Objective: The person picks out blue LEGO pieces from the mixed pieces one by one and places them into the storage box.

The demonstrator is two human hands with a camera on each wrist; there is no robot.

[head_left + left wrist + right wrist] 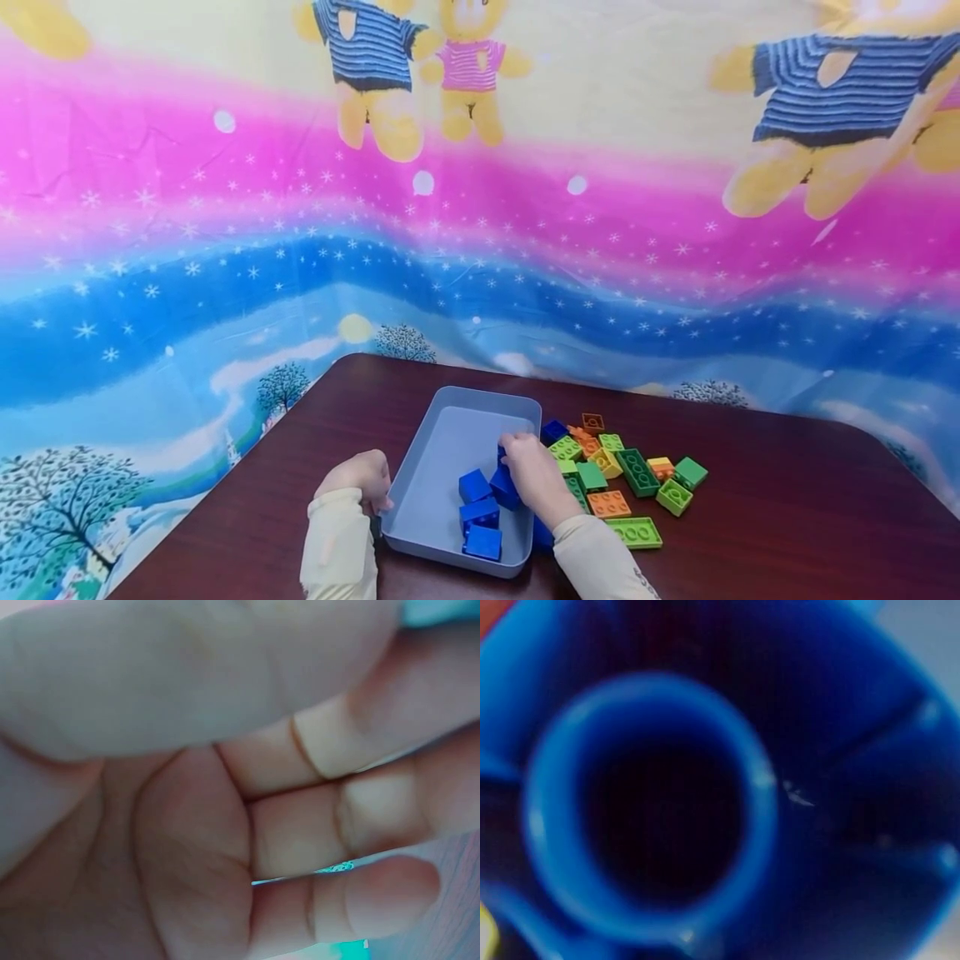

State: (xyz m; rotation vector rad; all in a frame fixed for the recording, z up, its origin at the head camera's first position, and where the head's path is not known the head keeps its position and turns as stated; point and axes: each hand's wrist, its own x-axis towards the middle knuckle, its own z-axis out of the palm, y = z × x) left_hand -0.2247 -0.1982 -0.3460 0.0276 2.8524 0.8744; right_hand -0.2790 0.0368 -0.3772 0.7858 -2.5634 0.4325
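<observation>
A grey tray (442, 454) lies on the table with several blue building bricks (482, 543) in its right front part. Over its right side, my right hand (534, 473) holds a blue building brick (501, 455), mostly covered by the fingers. The hollow underside of a blue brick (870, 787), with a round tube, fills the right wrist view. My left hand (362, 478) is at the tray's left wall; whether it touches the wall I cannot tell. In the left wrist view, its fingers (300, 832) are loosely bent with nothing between them and the thumb.
Right of the tray is a loose spread of green bricks (637, 472), orange bricks (609, 503), yellow bricks (606, 462) and a blue brick (554, 431). A lime plate brick (634, 532) lies nearest the front. A printed cloth (480, 250) hangs behind the brown table (787, 500).
</observation>
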